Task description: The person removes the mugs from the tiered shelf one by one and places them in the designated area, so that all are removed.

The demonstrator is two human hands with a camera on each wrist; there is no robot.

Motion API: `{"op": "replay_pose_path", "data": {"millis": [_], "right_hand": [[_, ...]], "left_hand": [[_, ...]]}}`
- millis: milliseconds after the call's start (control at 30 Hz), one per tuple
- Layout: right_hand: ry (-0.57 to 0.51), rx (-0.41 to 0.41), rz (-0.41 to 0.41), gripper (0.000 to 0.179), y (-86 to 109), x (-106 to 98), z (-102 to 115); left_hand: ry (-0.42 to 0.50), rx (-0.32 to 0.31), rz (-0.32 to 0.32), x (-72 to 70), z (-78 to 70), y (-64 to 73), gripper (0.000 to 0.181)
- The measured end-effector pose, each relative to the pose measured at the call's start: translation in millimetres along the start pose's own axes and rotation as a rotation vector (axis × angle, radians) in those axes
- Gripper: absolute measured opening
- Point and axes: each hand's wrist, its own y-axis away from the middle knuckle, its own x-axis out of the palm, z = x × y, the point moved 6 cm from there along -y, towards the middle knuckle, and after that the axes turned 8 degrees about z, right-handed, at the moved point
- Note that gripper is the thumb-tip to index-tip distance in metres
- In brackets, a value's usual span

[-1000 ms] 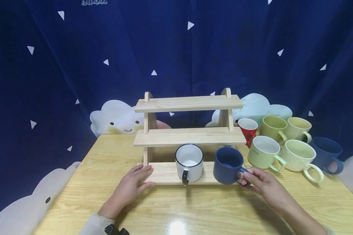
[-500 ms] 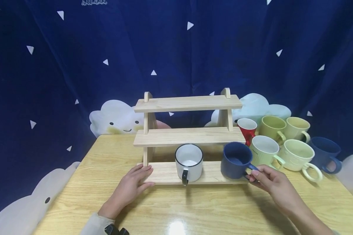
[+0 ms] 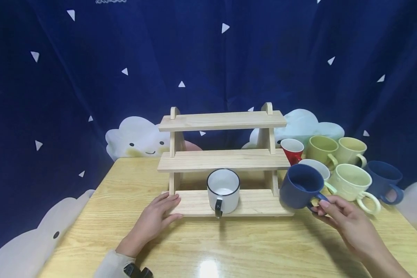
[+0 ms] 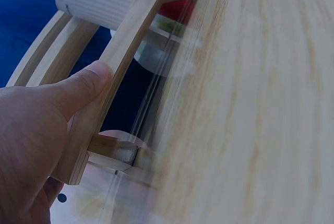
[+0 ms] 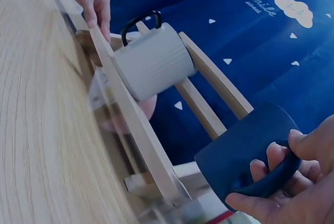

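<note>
A three-tier wooden display shelf [image 3: 226, 160] stands on the table. My left hand [image 3: 155, 216] holds the left end of its bottom board, the thumb [image 4: 86, 85] along the front edge. On that board sits a white mug [image 3: 223, 191] with a black rim and black handle, handle facing me. My right hand [image 3: 349, 224] pinches the handle of a navy blue mug [image 3: 300, 187]. This mug is at the bottom board's right end, tilted slightly, and partly covers a pale mint mug [image 3: 317, 166] behind it. Whether its base touches the board cannot be told.
Right of the shelf stand several more mugs: a red one [image 3: 292, 156], an olive one [image 3: 321, 148], a pale yellow one [image 3: 351, 150], a light green one [image 3: 351, 183] and another blue one [image 3: 383, 179]. A dark blue curtain [image 3: 208, 58] hangs behind the table [image 3: 250, 247].
My right hand has moved the navy mug rightward, from beside the white mug to the right end of the bottom board. My left hand and the white mug stay put.
</note>
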Motion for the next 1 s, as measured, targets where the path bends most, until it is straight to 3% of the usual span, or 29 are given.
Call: {"op": "replay_pose_path", "data": {"millis": [233,467,567,867,1000], "right_hand": [[-0.026,-0.023,-0.04,0.025,15.6,-21.0,3.6],[0.012,0.061,-0.09,0.021,34.6,-43.5,1.8],[-0.008,0.057,-0.119,0.023,42.8,-55.0,2.4],[-0.109,-0.258,-0.072,0.035,60.5,-82.4,15.8],[-0.135,-0.316,-0.142,0.037,69.9,-98.2,20.4]], "left_hand": [[0.003,-0.004,0.009,-1.0,0.5,-2.3,0.058],[0.008,-0.006,0.012,-1.1,0.6,-4.0,0.058],[0.011,-0.011,0.019,-0.8,0.9,-4.4,0.058],[0.003,-0.005,0.013,-1.7,-0.1,-4.4,0.057],[0.005,0.0,0.012,-2.4,-1.0,-4.4,0.057]]}}
